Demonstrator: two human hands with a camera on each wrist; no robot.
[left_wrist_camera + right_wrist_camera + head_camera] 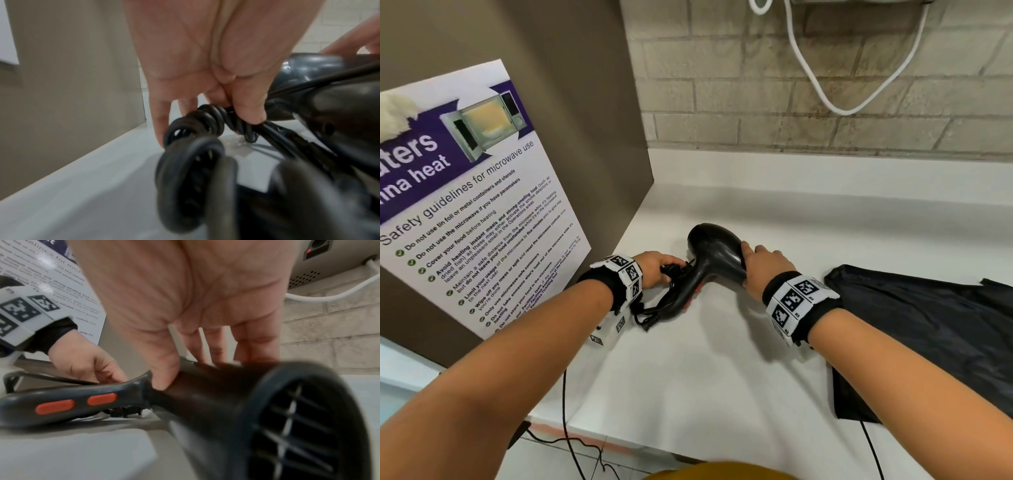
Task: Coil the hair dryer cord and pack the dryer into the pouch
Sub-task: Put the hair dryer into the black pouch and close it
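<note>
The black hair dryer [709, 260] lay on the white table [688, 370], its barrel toward the far side and its handle pointing near and left. The right hand [763, 267] was wrapped around the nozzle end of the barrel, thumb on the near side and fingers curled over the top. From the right wrist, two orange buttons [76, 402] showed along the handle, and the front grille [298, 431] filled the near right of that view.

The left hand [654, 267] sat at the left of the handle, gripping a bundle of black cord [207, 123]. From the left wrist, the thumb pressed several strands together against the fingers, and the curly part of the cord bulged out below the hand, blurred. More cord looped off the end of the handle onto the table.

The black pouch [928, 342] lay flat on the table to the right, just beside the right wrist. A microwave safety poster [469, 205] leaned on the brown panel at the left.
</note>
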